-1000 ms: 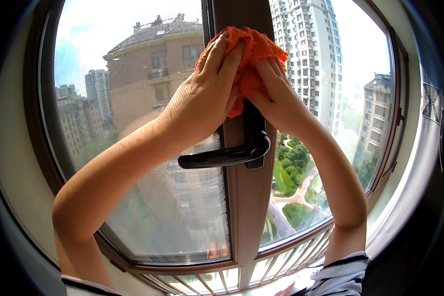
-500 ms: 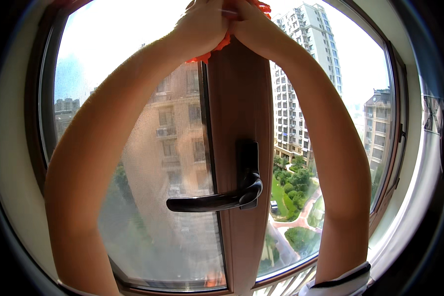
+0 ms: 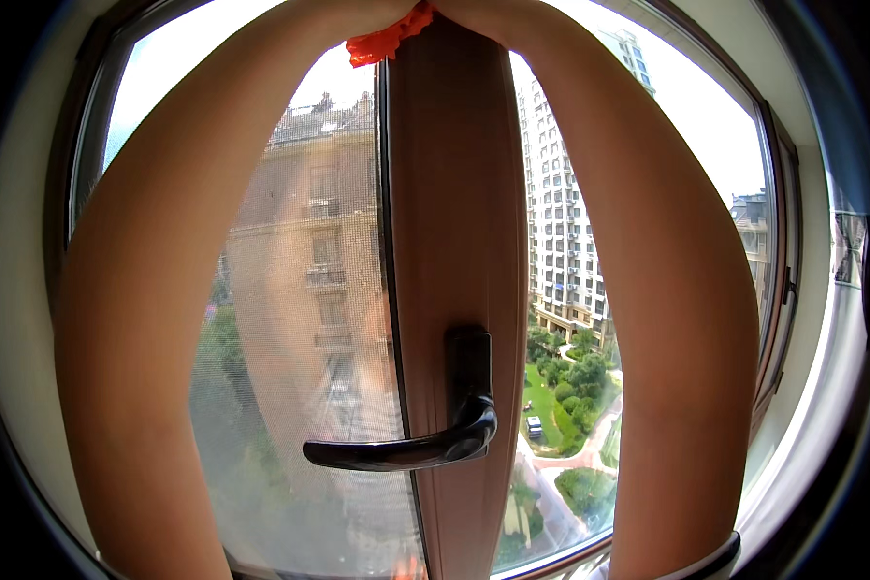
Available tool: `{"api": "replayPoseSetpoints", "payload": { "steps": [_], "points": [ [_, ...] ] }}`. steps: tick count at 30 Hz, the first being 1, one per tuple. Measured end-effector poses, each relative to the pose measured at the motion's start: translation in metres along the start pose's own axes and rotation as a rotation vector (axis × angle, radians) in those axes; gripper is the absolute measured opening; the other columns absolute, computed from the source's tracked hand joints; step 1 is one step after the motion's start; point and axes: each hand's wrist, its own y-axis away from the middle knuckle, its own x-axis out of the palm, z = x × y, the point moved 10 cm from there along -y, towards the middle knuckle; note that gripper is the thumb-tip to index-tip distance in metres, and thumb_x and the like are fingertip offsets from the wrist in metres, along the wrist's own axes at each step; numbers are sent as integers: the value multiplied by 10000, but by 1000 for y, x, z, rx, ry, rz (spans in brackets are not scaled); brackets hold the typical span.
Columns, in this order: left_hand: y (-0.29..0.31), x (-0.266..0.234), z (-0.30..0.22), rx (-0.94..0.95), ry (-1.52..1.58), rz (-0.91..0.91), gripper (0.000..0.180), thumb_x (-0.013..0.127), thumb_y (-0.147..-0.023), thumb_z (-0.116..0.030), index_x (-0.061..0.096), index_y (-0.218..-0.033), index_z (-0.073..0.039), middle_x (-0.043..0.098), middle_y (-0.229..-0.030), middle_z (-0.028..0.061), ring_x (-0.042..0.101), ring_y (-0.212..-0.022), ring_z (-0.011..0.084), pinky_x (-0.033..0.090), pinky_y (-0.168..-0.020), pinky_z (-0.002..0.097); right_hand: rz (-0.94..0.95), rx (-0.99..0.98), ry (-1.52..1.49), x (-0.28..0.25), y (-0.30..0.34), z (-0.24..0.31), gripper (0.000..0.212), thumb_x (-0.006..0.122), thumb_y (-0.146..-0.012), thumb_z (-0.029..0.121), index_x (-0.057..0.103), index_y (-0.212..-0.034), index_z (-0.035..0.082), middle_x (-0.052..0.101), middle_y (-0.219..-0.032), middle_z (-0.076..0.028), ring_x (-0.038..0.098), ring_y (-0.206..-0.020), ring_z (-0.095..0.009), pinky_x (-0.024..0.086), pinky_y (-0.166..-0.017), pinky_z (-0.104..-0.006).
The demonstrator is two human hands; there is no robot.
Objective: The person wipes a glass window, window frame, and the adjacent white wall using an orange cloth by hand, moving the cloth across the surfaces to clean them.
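Cloth (image 3: pixel 387 41), orange-red, showing at top edge of view between upper ends of raised left forearm (image 3: pixel 140 309) and right forearm (image 3: pixel 681 309), overlapping brown window post (image 3: pixel 454 193) and meshed left pane (image 3: pixel 300 319). Left hand and right hand lying beyond top edge; grip being out of sight, cannot tell whether closing on cloth. Black handle (image 3: pixel 406 449) jutting from post, pointing left across pane. Pale high-rise (image 3: pixel 563 222) standing outside, right of post, above green garden (image 3: pixel 575 391).

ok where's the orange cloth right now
In the head view, the orange cloth is at the top edge, just left of centre, below the left forearm and over the brown window bar's left edge.
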Motion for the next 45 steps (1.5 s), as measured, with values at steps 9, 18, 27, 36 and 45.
{"api": "replayPoseSetpoints", "payload": {
  "steps": [9, 18, 27, 36, 45],
  "points": [
    [15, 2, 27, -255, -35, -322, 258, 398, -919, -63, 533, -1139, -64, 543, -658, 58, 525, -519, 149, 402, -436, 315, -178, 43, 1, -4, -5, -31, 453, 465, -876, 225, 536, -1260, -5, 581, -1219, -255, 514, -1210, -394, 386, -1023, -460],
    [95, 79, -66, -376, -36, 9, 300, 347, -969, -188, 551, -1176, -112, 537, -668, 30, 483, -472, 88, 387, -349, 262, -49, -109, -640, 0, 145, 14, 385, 505, -779, -33, 537, -1162, -16, 607, -1052, -199, 666, -870, -248, 570, -644, -349],
    [174, 115, -90, -169, -491, 77, 630, 596, -826, -8, 379, -1418, -4, 280, -1529, 164, 272, -1418, 314, 244, -1172, 395, -30, 160, -82, -6, 275, 32, 295, 523, -778, 91, 482, -1051, -11, 577, -1027, -211, 598, -890, -400, 484, -777, -475],
    [192, 144, -121, -166, -475, 376, 589, 645, -831, -90, 442, -1381, -31, 374, -1472, 162, 399, -1340, 324, 384, -1095, 420, 134, 236, -297, -8, 339, 45, 238, 481, -853, 51, 436, -1070, -36, 497, -1109, -254, 540, -940, -464, 442, -795, -525],
    [156, 124, -88, -143, -659, 90, 561, 565, -881, -144, 396, -1405, -38, 342, -1491, 143, 400, -1334, 338, 393, -1078, 431, -3, 58, -348, -4, 271, 8, 405, 419, -911, 167, 410, -1274, -11, 432, -1304, -244, 423, -1206, -421, 351, -1028, -476]
  ]
}}
